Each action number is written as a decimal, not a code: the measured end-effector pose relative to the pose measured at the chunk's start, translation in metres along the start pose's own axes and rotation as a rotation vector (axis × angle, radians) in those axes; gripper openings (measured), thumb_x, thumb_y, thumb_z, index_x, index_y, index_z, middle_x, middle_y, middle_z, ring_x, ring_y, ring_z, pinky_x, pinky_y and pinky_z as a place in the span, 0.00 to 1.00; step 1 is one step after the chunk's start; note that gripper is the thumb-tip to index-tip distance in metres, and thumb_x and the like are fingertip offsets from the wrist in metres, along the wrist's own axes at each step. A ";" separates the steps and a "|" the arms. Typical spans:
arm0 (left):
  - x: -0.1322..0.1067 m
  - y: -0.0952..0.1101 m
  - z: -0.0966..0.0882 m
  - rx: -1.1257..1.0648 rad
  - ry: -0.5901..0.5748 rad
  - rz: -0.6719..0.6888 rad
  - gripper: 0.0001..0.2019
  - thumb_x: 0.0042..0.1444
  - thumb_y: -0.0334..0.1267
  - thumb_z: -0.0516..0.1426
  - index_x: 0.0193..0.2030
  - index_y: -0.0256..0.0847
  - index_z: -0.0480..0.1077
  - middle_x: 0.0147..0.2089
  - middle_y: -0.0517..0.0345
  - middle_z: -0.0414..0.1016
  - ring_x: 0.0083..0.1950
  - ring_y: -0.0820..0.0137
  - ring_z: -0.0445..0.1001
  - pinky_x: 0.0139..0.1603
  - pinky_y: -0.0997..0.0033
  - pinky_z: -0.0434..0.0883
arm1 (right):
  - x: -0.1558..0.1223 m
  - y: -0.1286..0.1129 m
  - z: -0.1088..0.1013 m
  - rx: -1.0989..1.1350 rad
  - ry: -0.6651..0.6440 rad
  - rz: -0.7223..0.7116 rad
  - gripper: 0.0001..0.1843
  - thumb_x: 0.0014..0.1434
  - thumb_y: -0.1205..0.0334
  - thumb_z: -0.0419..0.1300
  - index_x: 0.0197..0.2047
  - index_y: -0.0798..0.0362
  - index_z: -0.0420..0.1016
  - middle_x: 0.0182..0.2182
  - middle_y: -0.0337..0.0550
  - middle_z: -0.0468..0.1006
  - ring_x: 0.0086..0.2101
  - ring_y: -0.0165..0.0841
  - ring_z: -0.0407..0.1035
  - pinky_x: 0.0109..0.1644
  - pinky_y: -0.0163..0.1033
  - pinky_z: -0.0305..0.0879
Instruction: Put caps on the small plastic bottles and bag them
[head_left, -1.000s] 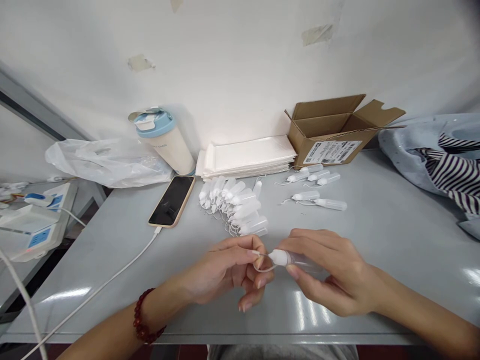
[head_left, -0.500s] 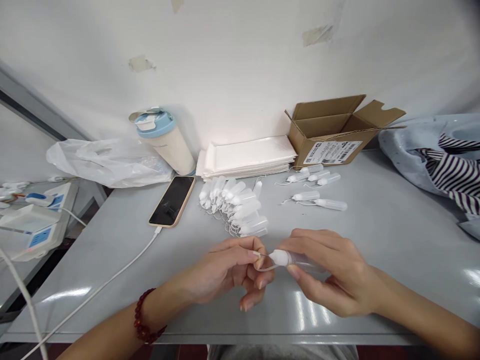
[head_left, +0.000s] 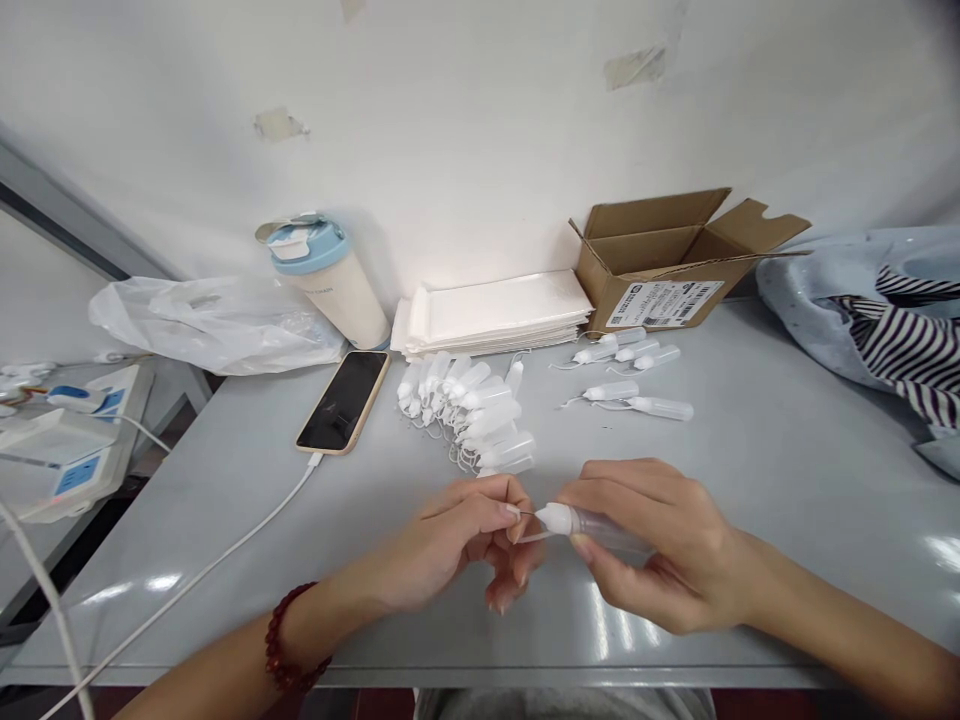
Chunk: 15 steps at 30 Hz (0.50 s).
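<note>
My right hand (head_left: 652,535) is closed around a small translucent squeeze bottle (head_left: 604,530) with a white top, lying sideways with its thin metal needle tip (head_left: 529,514) to the left. My left hand (head_left: 480,530) pinches at the needle's end with thumb and forefinger. A thin white strap (head_left: 534,537) runs from the bottle's neck to those fingers; the small cap at its end is mostly hidden. Beyond my left hand lies a pile of similar bottles (head_left: 487,415). Several more bottles (head_left: 660,408) are on the table farther right.
A phone (head_left: 345,400) with a white charging cable lies at left. Behind it stand a tumbler (head_left: 349,300) and a plastic bag (head_left: 217,325). White padded envelopes (head_left: 502,310) and an open cardboard box (head_left: 660,280) sit by the wall. Cloth (head_left: 855,290) lies at right.
The bottle and its needle tip have shifted very slightly, and the gap between my hands is much the same. My left hand's lower fingers have curled slightly upward.
</note>
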<state>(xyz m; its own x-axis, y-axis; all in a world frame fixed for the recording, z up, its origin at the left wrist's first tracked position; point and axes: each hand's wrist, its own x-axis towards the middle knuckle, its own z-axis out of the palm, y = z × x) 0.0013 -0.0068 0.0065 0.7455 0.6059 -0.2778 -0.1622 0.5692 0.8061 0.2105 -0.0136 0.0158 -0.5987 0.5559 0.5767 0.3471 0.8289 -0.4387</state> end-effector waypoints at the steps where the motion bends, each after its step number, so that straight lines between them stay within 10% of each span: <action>1: 0.000 0.000 0.000 0.008 0.000 0.005 0.08 0.57 0.33 0.47 0.29 0.37 0.61 0.24 0.60 0.65 0.23 0.75 0.66 0.25 0.75 0.63 | 0.000 0.000 0.000 0.004 -0.011 0.001 0.08 0.56 0.72 0.51 0.40 0.56 0.66 0.21 0.36 0.64 0.21 0.28 0.56 0.22 0.34 0.53; 15: -0.002 -0.001 0.002 0.063 -0.003 -0.010 0.08 0.60 0.31 0.44 0.30 0.37 0.59 0.28 0.60 0.65 0.24 0.76 0.66 0.29 0.73 0.63 | 0.000 -0.001 0.005 0.022 -0.023 0.004 0.10 0.57 0.73 0.51 0.42 0.56 0.65 0.23 0.39 0.68 0.23 0.28 0.60 0.23 0.33 0.58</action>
<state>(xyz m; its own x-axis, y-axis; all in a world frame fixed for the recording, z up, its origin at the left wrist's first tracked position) 0.0013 -0.0101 0.0071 0.7488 0.5985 -0.2848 -0.1138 0.5394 0.8343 0.2068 -0.0151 0.0131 -0.6138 0.5577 0.5588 0.3341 0.8248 -0.4562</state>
